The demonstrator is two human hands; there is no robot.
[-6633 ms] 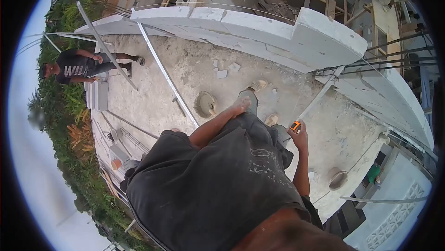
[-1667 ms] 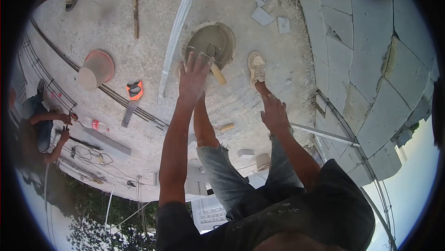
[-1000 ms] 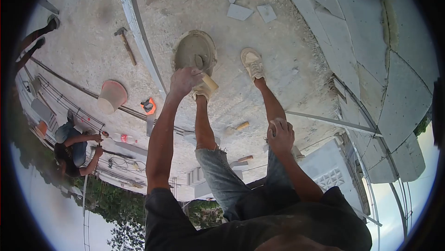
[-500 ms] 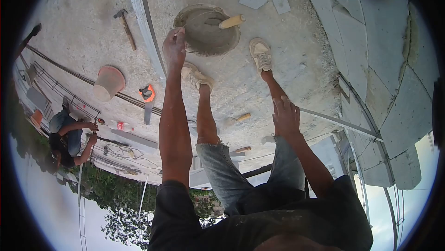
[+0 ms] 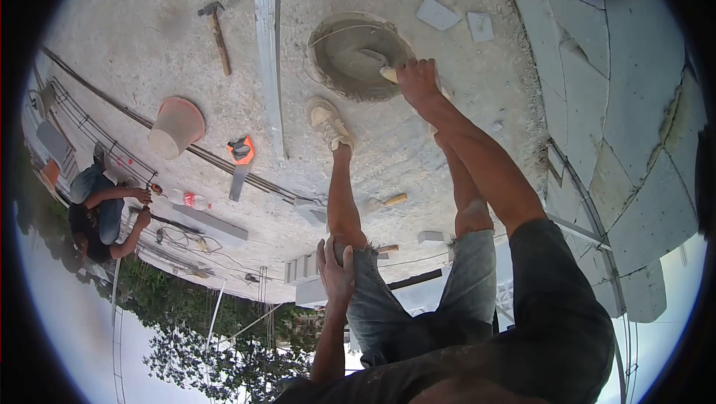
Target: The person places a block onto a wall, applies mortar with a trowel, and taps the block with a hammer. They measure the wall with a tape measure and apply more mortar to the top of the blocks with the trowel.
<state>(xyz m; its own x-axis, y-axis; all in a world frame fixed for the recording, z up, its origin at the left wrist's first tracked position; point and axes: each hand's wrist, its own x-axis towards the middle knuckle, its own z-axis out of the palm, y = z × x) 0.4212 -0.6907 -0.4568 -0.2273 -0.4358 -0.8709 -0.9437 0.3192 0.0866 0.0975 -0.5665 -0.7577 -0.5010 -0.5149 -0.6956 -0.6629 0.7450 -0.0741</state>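
Observation:
A round, shallow pan (image 5: pixel 322 68) of wet grey mortar (image 5: pixel 350 60) sits on the concrete ground in front of my feet, with a thin wire handle over its far side. In the mortar lies the blade of a trowel (image 5: pixel 388 74), its pale wooden handle sticking out toward me. My right hand (image 5: pixel 420 81) is closed around the end of that handle, at the pan's near right edge. Down by my left knee, my left hand (image 5: pixel 337 273) rests against the leg with its fingers spread and nothing held.
Left of the pan lie a long metal profile (image 5: pixel 268 54), a claw hammer (image 5: pixel 218 40), a bucket (image 5: pixel 165 136) and an orange-handled saw (image 5: pixel 240 173). Broken tile pieces (image 5: pixel 438 14) lie beyond. A stone-clad surface (image 5: pixel 574 91) rises at right. Another person (image 5: pixel 112 206) crouches at far left.
My left hand has left the pan's wire handle and come back to my left knee. My right hand has moved from my right knee to the trowel handle and gripped it. The view shifted.

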